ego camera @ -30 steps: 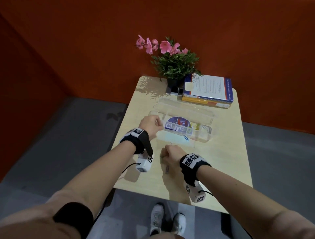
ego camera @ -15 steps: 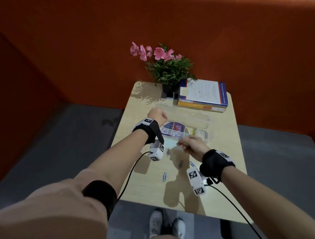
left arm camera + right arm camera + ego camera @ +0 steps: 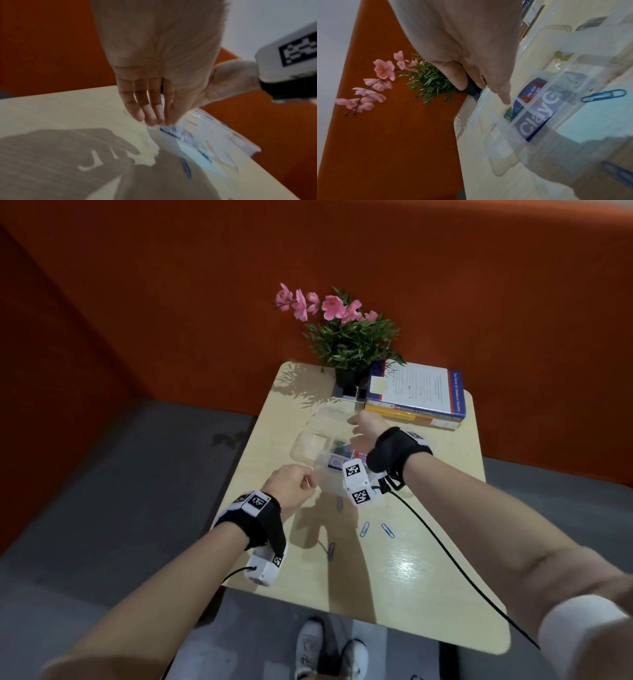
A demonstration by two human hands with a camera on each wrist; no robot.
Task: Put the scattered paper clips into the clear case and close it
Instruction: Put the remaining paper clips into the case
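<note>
The clear case (image 3: 310,447) lies open in the middle of the table (image 3: 428,570), its lid (image 3: 327,417) folded back. A printed label and a green clip (image 3: 508,115) show inside. My left hand (image 3: 294,484) is at the case's near left corner, and its fingertips (image 3: 154,120) and thumb meet on the rim. Over the case hovers my right hand (image 3: 363,426), index finger (image 3: 504,97) pointing down and nothing visible in it. Several blue paper clips (image 3: 365,529) lie on the table in front of the case. One blue clip (image 3: 604,95) lies by the case's front wall.
A potted plant with pink flowers (image 3: 349,344) and a stack of books (image 3: 416,395) stand at the table's far edge, just behind the case lid. Orange walls close in behind and to the left. A black cable (image 3: 445,553) runs from my right wrist across the table.
My right hand rose from the clips near the front edge and reached forward over the open case. My left hand drew back from the case's far left to its near left corner.
</note>
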